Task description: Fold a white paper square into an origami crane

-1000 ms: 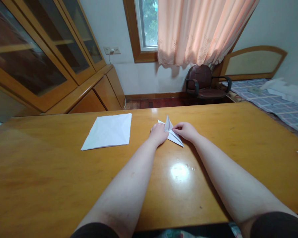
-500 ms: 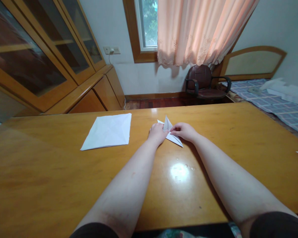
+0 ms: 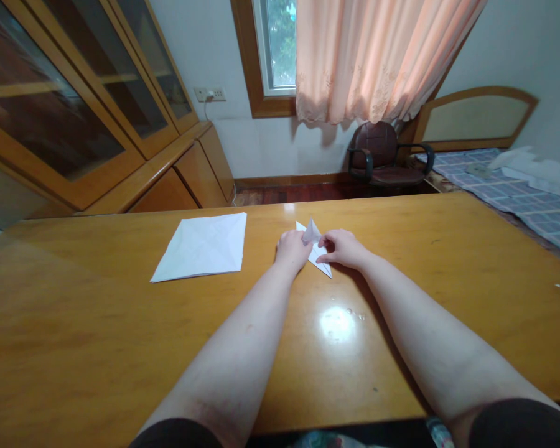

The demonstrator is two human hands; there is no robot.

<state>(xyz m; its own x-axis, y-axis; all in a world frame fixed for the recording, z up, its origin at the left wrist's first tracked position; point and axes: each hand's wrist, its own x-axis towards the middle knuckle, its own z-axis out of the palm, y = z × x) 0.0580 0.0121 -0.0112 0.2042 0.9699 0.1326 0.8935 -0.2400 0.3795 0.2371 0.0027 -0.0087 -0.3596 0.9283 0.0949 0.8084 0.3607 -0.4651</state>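
A small sheet of white folded paper [image 3: 320, 254] lies on the table, narrow and slanted, with one pointed flap standing up at its far side. My left hand [image 3: 292, 250] is closed on the paper's left part, thumb by the base of the flap. From the right, my right hand [image 3: 343, 247] grips the paper with curved fingers; its index fingertip is at the flap's side and its thumb is lower, on the paper's surface. The hands cover part of both long edges.
A stack of white square paper [image 3: 205, 246] lies to the left on the wooden table [image 3: 121, 348]. Beyond the far edge stand a brown armchair [image 3: 378, 152] and a bed with a checked cover [image 3: 518, 193]. A glass-door cabinet [image 3: 135, 149] flanks the left.
The folded paper has turned a little, its near tip shifting left. The upright flap leans and looks wider. My right thumb and index finger have spread further apart.
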